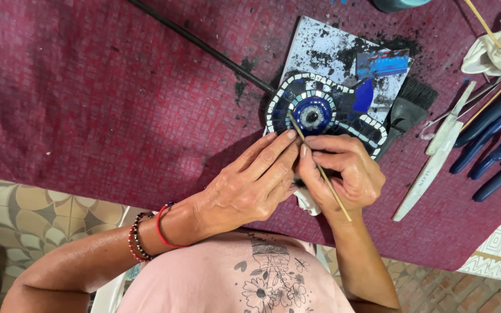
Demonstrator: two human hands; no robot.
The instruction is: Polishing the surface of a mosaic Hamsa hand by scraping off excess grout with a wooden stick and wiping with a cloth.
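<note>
Right hand (343, 177) fingers clamped on thin wooden stick (319, 168), left hand (256, 182) fingers together steadying blue mosaic piece (320, 113) — best kept light, tip in the grout lines.

Left cloth (100, 98) open; brush (414, 104), pliers (497, 139) crowd right

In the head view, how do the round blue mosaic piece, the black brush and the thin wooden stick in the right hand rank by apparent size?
1. Round blue mosaic piece, partly hidden by the hands.
2. Black brush, largely tucked under the mosaic.
3. Thin wooden stick: longest of the three, but covers least area; held in the right hand.
</note>
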